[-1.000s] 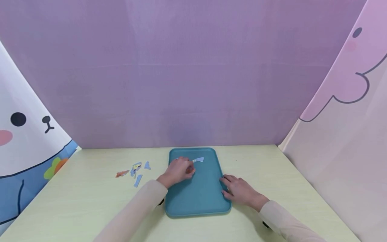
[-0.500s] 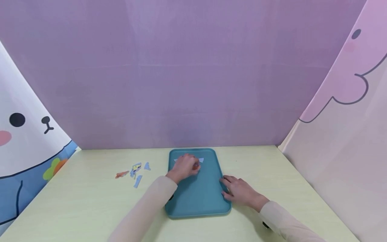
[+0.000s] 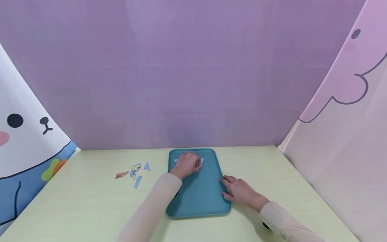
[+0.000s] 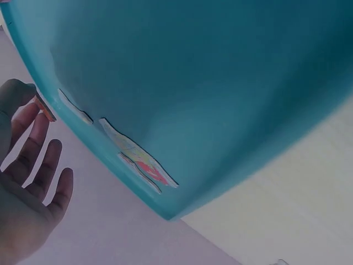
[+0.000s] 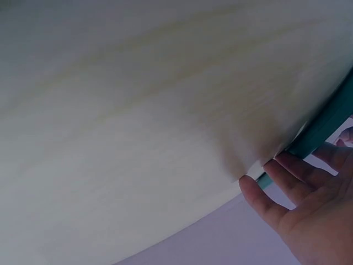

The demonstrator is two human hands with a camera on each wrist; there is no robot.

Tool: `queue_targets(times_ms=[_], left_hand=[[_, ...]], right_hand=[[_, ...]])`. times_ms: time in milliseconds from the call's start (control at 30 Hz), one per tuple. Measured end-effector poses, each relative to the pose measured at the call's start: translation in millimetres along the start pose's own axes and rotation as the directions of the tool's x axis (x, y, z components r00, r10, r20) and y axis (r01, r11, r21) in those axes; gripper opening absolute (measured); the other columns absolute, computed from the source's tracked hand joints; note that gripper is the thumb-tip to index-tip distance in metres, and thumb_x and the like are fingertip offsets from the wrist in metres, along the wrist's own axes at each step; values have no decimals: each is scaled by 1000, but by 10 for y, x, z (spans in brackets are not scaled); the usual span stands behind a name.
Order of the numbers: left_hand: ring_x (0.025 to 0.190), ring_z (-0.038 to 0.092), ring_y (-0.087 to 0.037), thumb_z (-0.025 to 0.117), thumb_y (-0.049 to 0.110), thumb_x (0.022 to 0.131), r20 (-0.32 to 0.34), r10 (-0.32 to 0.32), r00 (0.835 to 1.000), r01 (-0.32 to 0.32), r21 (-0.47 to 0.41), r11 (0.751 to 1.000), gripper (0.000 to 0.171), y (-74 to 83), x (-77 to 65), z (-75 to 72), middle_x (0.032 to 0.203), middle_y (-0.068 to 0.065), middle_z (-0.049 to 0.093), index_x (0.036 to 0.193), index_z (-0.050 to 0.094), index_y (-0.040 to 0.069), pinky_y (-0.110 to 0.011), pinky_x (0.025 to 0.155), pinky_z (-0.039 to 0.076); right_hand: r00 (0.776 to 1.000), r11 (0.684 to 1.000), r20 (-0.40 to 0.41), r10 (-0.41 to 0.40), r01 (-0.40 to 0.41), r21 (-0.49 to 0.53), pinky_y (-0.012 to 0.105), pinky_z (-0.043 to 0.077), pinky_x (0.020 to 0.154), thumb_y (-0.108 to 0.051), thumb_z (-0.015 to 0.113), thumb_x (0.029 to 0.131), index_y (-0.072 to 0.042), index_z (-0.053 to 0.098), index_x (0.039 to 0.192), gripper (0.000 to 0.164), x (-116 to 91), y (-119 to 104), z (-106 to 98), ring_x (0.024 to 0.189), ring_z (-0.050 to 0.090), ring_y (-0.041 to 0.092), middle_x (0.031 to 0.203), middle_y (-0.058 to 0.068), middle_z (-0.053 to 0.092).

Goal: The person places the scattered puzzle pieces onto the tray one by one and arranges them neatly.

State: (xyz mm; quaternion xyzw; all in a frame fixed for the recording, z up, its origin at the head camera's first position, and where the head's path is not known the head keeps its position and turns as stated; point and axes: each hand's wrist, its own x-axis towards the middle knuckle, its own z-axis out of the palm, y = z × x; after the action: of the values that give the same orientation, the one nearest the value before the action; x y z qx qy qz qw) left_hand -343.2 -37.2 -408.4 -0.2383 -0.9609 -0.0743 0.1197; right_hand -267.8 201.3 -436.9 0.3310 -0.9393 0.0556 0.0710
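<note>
A teal tray point(image 3: 201, 201) lies upright-long on the table. Over its far part, my left hand point(image 3: 187, 163) pinches a small flat orange puzzle piece point(image 4: 45, 108) between thumb and index finger; the other fingers are loosely bent. Beneath and beside that hand, along the tray's far end, lie a pale piece point(image 4: 75, 106), a larger piece point(image 4: 138, 154) printed in yellow and red, and a thin strip point(image 4: 139, 172) against the rim. My right hand point(image 3: 240, 191) rests at the tray's right edge, fingers extended and fingertips touching the rim.
Left of the tray on the pale table point(image 3: 90, 201) lie more pieces: an orange one point(image 3: 122, 174), a multicoloured group point(image 3: 135, 169), and blue ones, one farther back point(image 3: 146, 166) and one nearer point(image 3: 137, 181). A purple backdrop point(image 3: 193, 84) rises behind the table.
My left hand has moved right and slightly farther away over the tray's far end, still pinching the orange piece. My right hand has stayed at the tray's edge.
</note>
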Motion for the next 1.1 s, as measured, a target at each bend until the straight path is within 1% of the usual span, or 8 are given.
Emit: queue_targets(times_ms=[200,467,633,833,1100], left_hand=[[78,52,-14,62,27,85,10,-30,999,30,-10,999,8,-11,20,27,78,7,57,80,67,22,-36,74,45],[78,51,-15,65,24,83,33,-70,997,71,-41,997,6,-6,33,50,79,5,59,80,68,19,-36,73,44],[81,51,-17,65,21,82,59,-94,994,96,-30,995,5,22,34,75,81,4,59,83,68,18,-38,75,43],[79,50,-16,65,20,81,64,-105,992,106,-16,994,4,46,31,93,77,4,59,83,69,18,-39,74,43],[78,51,-16,66,22,81,62,-114,992,115,-15,993,4,65,47,121,77,5,59,81,67,18,-39,74,44]], right_hand=[[1000,1000,2,-1,1,-4,45,48,81,-32,56,87,-3,52,125,47,2,7,3,114,52,30,125,17,53],[1000,1000,-9,-5,5,-7,45,48,80,-31,57,87,-2,53,124,47,-6,-1,-16,113,53,31,124,18,53],[1000,1000,-7,-1,1,-4,45,48,80,-31,57,87,-3,52,124,47,-6,3,-9,113,53,31,125,18,53],[1000,1000,-3,6,-6,0,45,48,81,-31,56,87,-3,52,124,47,-5,10,3,114,52,31,125,18,53],[1000,1000,-12,2,-2,-4,45,48,80,-32,57,87,-3,52,125,48,-8,13,19,113,53,31,125,18,53]])
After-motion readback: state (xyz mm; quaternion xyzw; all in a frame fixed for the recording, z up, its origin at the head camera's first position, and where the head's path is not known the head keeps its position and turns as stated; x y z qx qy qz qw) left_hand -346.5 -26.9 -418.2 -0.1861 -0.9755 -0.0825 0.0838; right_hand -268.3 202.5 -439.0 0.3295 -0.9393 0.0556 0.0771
